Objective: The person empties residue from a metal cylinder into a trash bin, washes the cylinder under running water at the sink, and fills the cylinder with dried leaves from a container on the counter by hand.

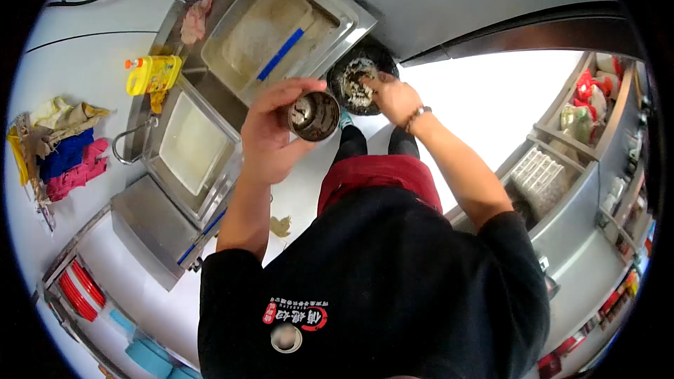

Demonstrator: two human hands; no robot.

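My left hand (267, 133) is wrapped around a metal cup (324, 130), whose open mouth faces me. Dark and pale residue sticks to the cup's inner wall. To its right, my right hand (399, 102) reaches over a black-lined waste bin (335, 88), wearing a bracelet at the wrist. Its fingers are curled together by the bin's contents; what they hold, if anything, is too small to make out. Crumpled whitish waste with dark bits (359, 74) fills the bin, which stands on the floor just in front of my feet.
On the left runs a steel sink (344, 31) with tubs, a blue stick (281, 54) and a yellow bottle (153, 74). A pink cloth (196, 21) lies on its edge. Rags (67, 151) hang on the wall. Steel shelving (572, 193) with packages stands at right.
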